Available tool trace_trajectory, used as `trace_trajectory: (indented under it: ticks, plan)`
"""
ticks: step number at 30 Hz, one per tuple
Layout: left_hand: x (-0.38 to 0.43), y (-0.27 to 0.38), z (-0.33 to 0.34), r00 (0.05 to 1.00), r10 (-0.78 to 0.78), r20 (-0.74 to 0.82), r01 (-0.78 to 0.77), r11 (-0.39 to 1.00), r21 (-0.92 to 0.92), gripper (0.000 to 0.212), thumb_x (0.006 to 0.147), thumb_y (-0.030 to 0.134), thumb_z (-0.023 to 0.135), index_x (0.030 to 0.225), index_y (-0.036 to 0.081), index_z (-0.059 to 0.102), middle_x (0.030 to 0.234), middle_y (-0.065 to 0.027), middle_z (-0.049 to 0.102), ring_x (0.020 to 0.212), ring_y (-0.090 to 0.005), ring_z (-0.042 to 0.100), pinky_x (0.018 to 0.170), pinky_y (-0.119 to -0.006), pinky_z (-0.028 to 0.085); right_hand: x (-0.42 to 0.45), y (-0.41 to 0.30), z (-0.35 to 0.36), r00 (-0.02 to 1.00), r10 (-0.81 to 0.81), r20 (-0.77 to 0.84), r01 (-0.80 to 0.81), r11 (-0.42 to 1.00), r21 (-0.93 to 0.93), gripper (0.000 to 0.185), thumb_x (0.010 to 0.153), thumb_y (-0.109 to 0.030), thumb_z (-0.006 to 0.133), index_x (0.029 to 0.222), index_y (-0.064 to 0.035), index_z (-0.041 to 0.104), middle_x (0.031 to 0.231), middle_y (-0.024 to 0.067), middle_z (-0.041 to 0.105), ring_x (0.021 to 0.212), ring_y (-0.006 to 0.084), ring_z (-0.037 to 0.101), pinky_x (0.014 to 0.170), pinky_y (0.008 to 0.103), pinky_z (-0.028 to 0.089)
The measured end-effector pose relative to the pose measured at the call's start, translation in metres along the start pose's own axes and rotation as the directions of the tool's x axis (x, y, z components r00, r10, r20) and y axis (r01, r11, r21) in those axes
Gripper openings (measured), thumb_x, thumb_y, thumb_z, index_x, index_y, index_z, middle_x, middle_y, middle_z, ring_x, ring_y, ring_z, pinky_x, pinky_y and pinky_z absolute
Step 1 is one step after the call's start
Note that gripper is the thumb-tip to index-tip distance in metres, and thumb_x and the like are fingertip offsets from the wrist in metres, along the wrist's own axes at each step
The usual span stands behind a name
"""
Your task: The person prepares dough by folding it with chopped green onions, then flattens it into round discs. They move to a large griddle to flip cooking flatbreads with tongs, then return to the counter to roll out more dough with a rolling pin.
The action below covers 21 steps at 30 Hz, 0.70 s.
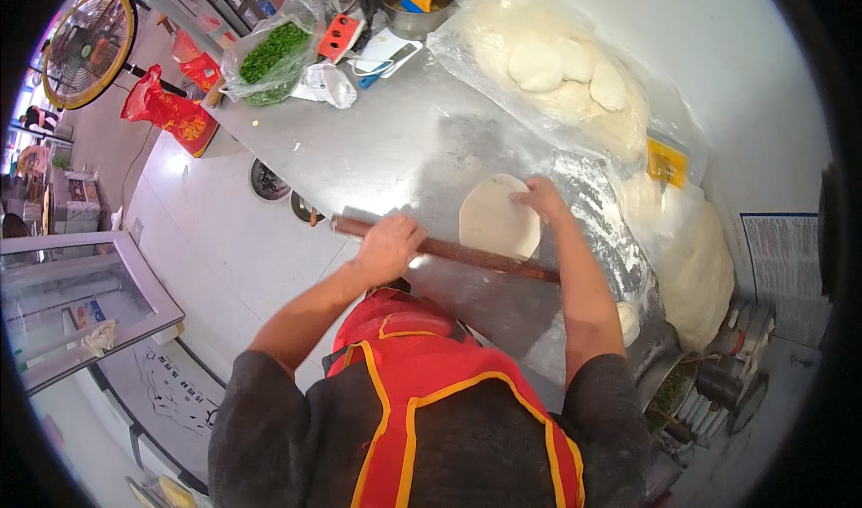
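Note:
My left hand (390, 249) is closed around the left part of a dark wooden rolling pin (481, 257), which lies across the near side of the steel table. Beyond the pin, a flat oval of rolled dough (495, 215) rests on the metal, its near edge against the pin. With thumb and fingers, my right hand (542, 198) grips the upper right edge of that dough. The right end of the pin passes by my right forearm, and no hand is on it there.
Flour (599, 205) dusts the steel table (363, 138) at right. Plastic-wrapped dough (572, 70) lies at the back, with another bagged dough mass (693, 266) along the wall. Chopped greens (276, 50), a steel pot (417, 20) with a brush, and a small dough ball (627, 323) are also around.

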<state>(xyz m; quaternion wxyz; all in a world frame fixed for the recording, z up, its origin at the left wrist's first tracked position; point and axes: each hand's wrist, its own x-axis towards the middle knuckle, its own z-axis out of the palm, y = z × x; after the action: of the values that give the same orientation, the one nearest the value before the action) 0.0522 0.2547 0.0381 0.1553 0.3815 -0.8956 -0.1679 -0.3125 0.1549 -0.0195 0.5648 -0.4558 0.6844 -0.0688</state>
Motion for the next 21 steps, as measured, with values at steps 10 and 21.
trace_trajectory:
  ticks: [10,21]
  plan:
    - [-0.040,0.029,0.002,0.991,-0.128,0.029,0.128,0.992,-0.021,0.036,0.067,0.020,0.072,0.097,0.007,0.061,0.094,-0.0088,0.055,0.092,-0.0277,0.054,0.079,-0.039,0.045,0.012,-0.084,0.126,0.791,-0.589,-0.162,0.431,0.726,-0.536,0.039,0.080,-0.035,0.064,0.105,-0.0060,0.065,0.107,0.0143,0.063,0.102,0.0340,0.058,0.088,0.0450,0.044]
    - [-0.026,0.000,0.033,0.944,-0.278,-0.177,0.304,0.942,0.143,0.057,0.080,0.028,0.066,0.130,0.006,0.049,0.137,-0.0116,0.047,0.131,-0.0288,0.040,0.111,-0.050,0.024,-0.187,0.107,0.113,0.577,-0.573,-0.582,0.006,0.715,-0.699,0.044,0.095,-0.023,0.045,0.133,-0.0003,0.043,0.135,0.0214,0.046,0.127,0.0381,0.041,0.107,0.0553,0.024]
